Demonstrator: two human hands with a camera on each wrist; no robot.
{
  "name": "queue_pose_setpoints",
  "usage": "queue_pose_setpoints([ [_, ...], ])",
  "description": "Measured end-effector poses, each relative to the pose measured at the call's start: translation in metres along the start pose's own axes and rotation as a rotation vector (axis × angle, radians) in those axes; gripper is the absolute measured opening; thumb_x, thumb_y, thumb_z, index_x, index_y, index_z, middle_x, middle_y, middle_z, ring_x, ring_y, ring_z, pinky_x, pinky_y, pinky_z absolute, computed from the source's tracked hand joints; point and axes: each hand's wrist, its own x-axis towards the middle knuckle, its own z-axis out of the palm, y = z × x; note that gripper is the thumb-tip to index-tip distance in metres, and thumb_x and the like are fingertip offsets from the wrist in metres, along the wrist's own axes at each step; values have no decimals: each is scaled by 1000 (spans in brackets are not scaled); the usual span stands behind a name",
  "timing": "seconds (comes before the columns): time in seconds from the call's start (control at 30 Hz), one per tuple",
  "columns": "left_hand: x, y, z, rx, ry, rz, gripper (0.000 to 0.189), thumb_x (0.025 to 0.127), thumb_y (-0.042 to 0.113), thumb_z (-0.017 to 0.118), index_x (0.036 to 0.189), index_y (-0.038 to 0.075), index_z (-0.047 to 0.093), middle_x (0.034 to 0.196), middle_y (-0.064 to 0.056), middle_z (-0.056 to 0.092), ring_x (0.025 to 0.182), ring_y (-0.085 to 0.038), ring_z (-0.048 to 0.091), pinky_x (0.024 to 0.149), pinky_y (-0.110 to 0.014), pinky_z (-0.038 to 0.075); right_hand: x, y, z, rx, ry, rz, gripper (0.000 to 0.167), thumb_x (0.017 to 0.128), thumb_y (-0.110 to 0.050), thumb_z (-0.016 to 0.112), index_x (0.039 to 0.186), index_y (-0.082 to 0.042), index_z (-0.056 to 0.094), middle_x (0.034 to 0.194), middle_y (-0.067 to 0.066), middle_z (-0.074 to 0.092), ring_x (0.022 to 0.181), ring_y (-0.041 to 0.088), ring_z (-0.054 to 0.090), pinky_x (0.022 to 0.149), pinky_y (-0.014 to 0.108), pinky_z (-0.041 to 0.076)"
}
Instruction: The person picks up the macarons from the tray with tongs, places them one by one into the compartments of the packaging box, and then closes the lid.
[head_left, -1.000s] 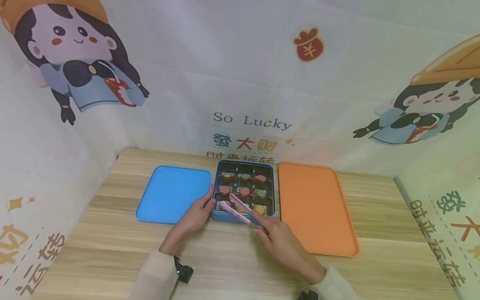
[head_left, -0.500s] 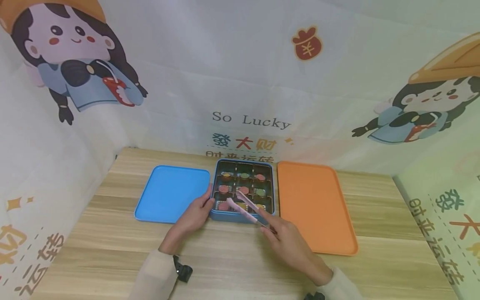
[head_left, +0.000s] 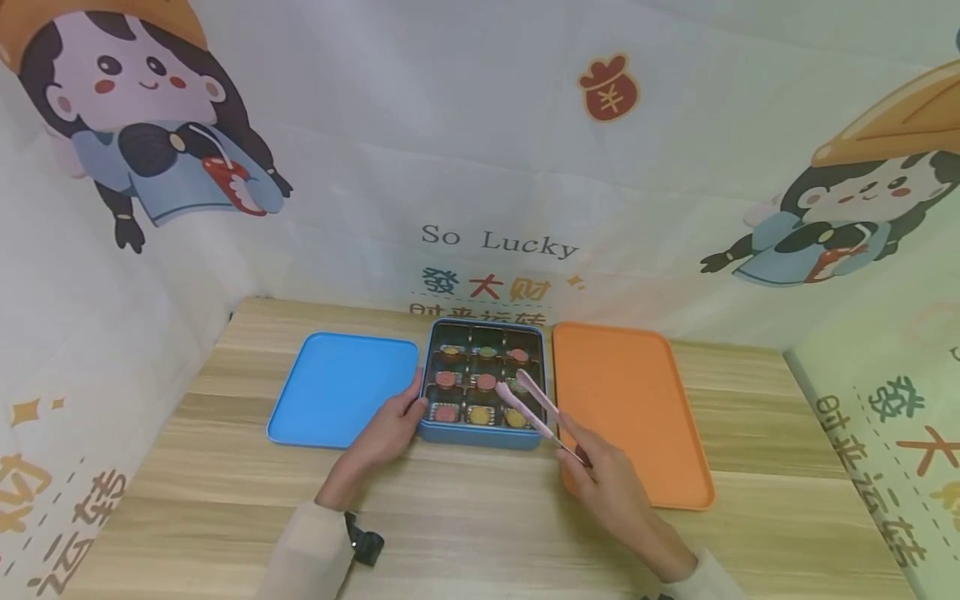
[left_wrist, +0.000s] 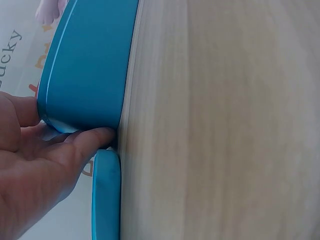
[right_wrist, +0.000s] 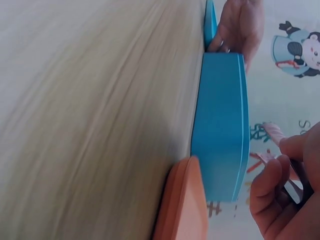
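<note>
A blue tin box (head_left: 480, 437) holds a black divided insert with small round sweets in pink, yellow and green, such as the yellow sweet (head_left: 482, 415) in the front row. My left hand (head_left: 388, 429) steadies the box at its front left corner; in the left wrist view its fingers (left_wrist: 92, 140) lie extended against the blue wall (left_wrist: 90, 65). My right hand (head_left: 615, 487) grips a pair of pink-tipped tongs (head_left: 526, 410) over the box's right side. The tong tips stand apart with nothing between them.
A flat blue lid (head_left: 345, 387) lies left of the box, and a larger orange tray (head_left: 637, 408) lies right of it, partly under my right forearm. All rest on a wooden table (head_left: 450, 533) before a printed cloth backdrop (head_left: 465, 150).
My right hand has moved to the right with the tongs, from over the front left sweets to the box's right side. The left hand stays at the box.
</note>
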Motion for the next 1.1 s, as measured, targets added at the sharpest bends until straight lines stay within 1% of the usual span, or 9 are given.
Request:
queue_pose_setpoints([
  [0.2,0,1,0,-14,-9,6,56,109,18,34,158,5,10,163,-17,16,150,-32,14,121,-49,18,-8,18,-10,-42,115,19,49,90,-4,71,136,0,57,70,-8,44,55,-3,32,44,18,32],
  [0.3,0,0,0,-14,-10,4,56,109,19,34,158,6,10,163,-16,17,150,-32,14,121,-49,18,-11,30,-16,-103,159,29,48,89,-1,70,134,5,56,69,-6,45,52,-4,30,42,17,31],
  [0.4,0,0,0,-13,-11,7,56,109,19,33,158,5,9,163,-17,16,150,-32,13,121,-49,18,-15,39,-24,-181,171,55,46,89,0,69,132,9,55,68,-3,46,51,-2,30,41,18,30],
  [0.47,0,0,0,-18,-11,6,56,109,18,33,158,5,9,163,-16,15,150,-32,13,121,-49,17,-18,42,-30,-216,137,112,45,91,-2,67,133,10,54,68,0,48,52,2,34,42,20,30],
  [0.6,0,0,0,-18,-8,3,56,109,18,33,158,5,10,163,-15,14,150,-31,12,121,-49,17,-22,44,-38,-258,21,261,45,97,-9,61,137,9,49,72,5,52,54,11,41,44,24,33],
  [0.67,0,0,0,-17,-6,5,56,109,18,33,158,5,10,163,-15,14,150,-31,12,121,-49,17,-23,43,-41,-272,-23,315,42,99,-11,58,135,7,50,73,6,52,54,14,44,44,27,34],
  [0.8,1,0,0,-9,0,8,56,109,18,33,158,5,10,163,-16,16,150,-32,14,121,-49,18,-23,41,-44,-309,-73,379,28,98,-15,57,120,3,52,69,5,50,53,17,45,43,30,34],
  [0.93,1,-1,2,-2,12,7,56,109,19,33,158,4,10,162,-17,18,150,-32,15,121,-49,19,-23,39,-47,-351,-153,437,30,97,-21,60,114,3,55,63,3,50,51,18,46,41,31,34],
  [1.1,-1,0,4,5,23,-12,56,109,20,32,158,5,10,162,-17,17,150,-33,15,121,-50,19,-22,38,-48,-380,-222,456,37,94,-29,65,110,3,58,60,3,52,49,17,47,39,31,36],
])
